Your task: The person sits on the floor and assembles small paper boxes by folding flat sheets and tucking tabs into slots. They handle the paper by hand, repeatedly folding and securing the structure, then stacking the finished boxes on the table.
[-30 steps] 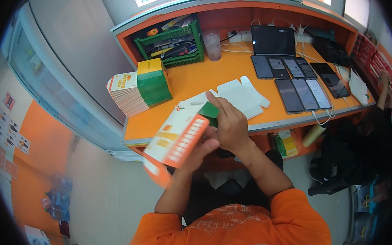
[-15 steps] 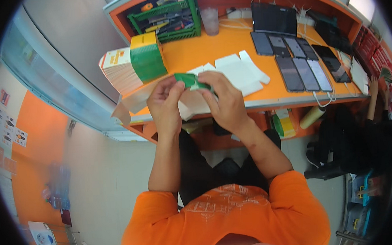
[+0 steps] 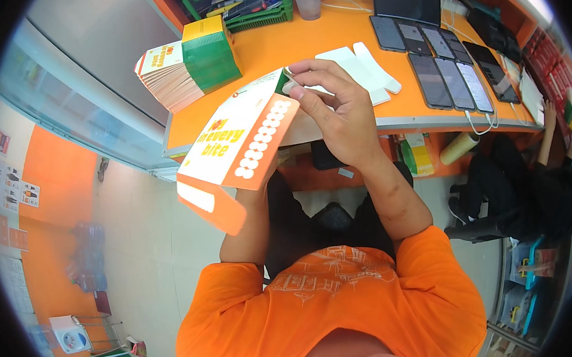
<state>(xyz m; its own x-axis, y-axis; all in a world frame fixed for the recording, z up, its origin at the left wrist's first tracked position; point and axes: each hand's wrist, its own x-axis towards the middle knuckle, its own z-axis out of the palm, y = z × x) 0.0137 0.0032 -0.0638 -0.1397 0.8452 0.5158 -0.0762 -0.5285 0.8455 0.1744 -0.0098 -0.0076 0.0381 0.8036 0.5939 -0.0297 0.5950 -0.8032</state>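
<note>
A folding carton (image 3: 231,133), white with an orange side panel and a green end, is tilted up in front of me above the table's front edge. A loose orange flap (image 3: 212,206) hangs from its near end. My right hand (image 3: 344,106) is closed on the green far end, thumb and fingers pinching the edge there. Behind the carton, my left forearm (image 3: 240,233) rises toward its underside; the carton hides the left hand and its fingers. Beyond my right hand, unfolded white cartons (image 3: 361,72) lie flat on the orange table (image 3: 272,52).
A stack of flat cartons (image 3: 187,67) stands at the left. Behind are a green basket (image 3: 260,16) of tools and a clear cup (image 3: 307,0). Several phones (image 3: 431,81), a dark laptop (image 3: 406,1) and charging cables occupy the right. Another person (image 3: 529,190) is at the far right.
The carton has swung round, so its printed white face and orange side now show, with its loose flap toward me. It now covers my left hand. The view has shifted slightly.
</note>
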